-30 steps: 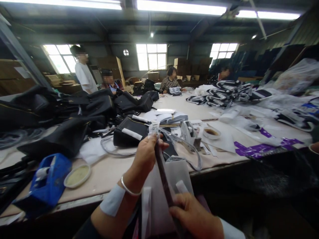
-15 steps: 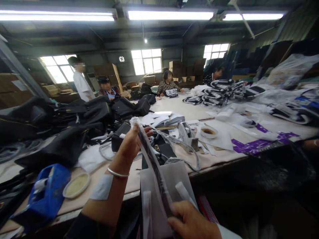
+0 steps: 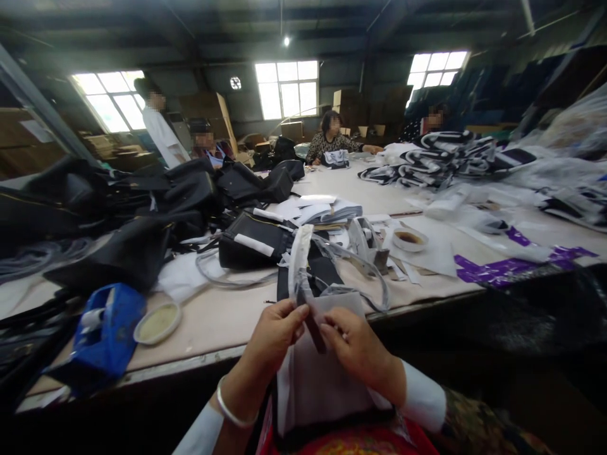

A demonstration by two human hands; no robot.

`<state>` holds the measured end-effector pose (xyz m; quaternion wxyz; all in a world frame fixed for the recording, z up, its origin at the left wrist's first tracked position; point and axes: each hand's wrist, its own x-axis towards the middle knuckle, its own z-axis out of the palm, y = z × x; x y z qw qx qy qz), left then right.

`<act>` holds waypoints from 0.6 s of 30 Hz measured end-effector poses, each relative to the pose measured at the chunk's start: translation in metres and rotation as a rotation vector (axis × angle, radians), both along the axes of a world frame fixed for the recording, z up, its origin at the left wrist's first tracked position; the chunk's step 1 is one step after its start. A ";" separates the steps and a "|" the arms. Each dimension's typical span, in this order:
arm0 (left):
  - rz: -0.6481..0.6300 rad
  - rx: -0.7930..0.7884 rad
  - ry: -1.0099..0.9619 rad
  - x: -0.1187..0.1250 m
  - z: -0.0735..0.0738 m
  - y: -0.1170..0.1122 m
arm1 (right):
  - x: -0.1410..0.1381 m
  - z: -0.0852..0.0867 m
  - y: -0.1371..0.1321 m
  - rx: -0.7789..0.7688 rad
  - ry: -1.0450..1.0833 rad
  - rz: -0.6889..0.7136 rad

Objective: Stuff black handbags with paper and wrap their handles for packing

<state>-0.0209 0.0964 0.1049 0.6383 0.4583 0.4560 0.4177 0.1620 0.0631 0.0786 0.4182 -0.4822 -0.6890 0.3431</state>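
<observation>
My left hand [image 3: 279, 328] pinches a dark strap [image 3: 315, 333] between thumb and fingers. The strap's upper part is sheathed in a clear plastic sleeve [image 3: 300, 253], which rises and bends above the hand. Just right of the strap, my right hand [image 3: 363, 347] is closed, thumb and fingers together; whatever is between them is too small to make out. Both hands are over a flat, dark-edged piece covered with a whitish translucent sheet [image 3: 322, 385], leaning against the table edge at my lap. Behind the strap lies a black bag [image 3: 256, 237] with white wrapping strips.
A blue tape dispenser [image 3: 107, 335] and a round lid [image 3: 157, 323] stand at left. Black bags [image 3: 156, 196] pile up behind. A grey tape dispenser [image 3: 365, 243], a tape roll [image 3: 410, 240], paper sheets [image 3: 327, 212] and purple tape [image 3: 502, 268] lie right. Several people sit or stand across the table.
My left hand has slid down the strap towards my right hand, and the dark lower end now shows bare below the sleeve. The right hand has risen. The view has tilted downward.
</observation>
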 end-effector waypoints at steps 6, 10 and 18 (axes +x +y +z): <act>0.119 0.247 0.033 -0.001 -0.003 -0.017 | -0.009 0.010 -0.009 -0.612 0.534 0.058; -0.030 0.269 0.027 0.006 -0.009 -0.032 | -0.017 0.004 0.001 -0.739 0.691 0.033; -0.016 0.183 0.203 -0.006 -0.014 -0.030 | -0.006 -0.007 0.008 -0.092 -0.233 0.080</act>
